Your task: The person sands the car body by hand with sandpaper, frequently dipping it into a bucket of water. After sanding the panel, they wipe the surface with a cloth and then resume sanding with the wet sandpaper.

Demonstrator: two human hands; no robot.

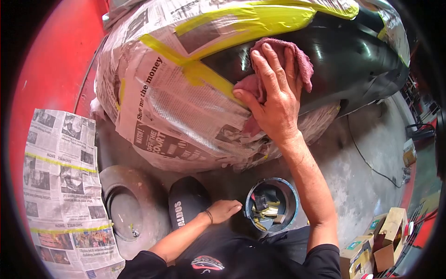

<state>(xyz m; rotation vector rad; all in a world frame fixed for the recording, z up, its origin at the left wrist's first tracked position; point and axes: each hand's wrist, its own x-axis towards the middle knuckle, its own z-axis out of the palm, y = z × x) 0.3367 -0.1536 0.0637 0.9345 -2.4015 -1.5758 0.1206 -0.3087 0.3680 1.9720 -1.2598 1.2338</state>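
My right hand (278,93) presses a folded pink cloth (302,63) flat on a dark, glossy car panel (334,51), its fingers stretched out over the cloth. Yellow masking tape (251,23) and newspaper sheets (172,97) border the panel on its left and upper sides. Lower down, my left hand (224,210) hangs near my knee with its fingers curled together; whether anything is inside cannot be made out. Just right of it stands a round bucket (296,204) with sanding blocks and scraps (265,209) inside.
A tire with a wheel (148,195) lies at the lower left, beside taped newspaper sheets (65,186) hanging on a red surface (46,69). Opened cardboard boxes (390,232) stand at the lower right. A thin cable (367,162) runs over the concrete floor (325,158).
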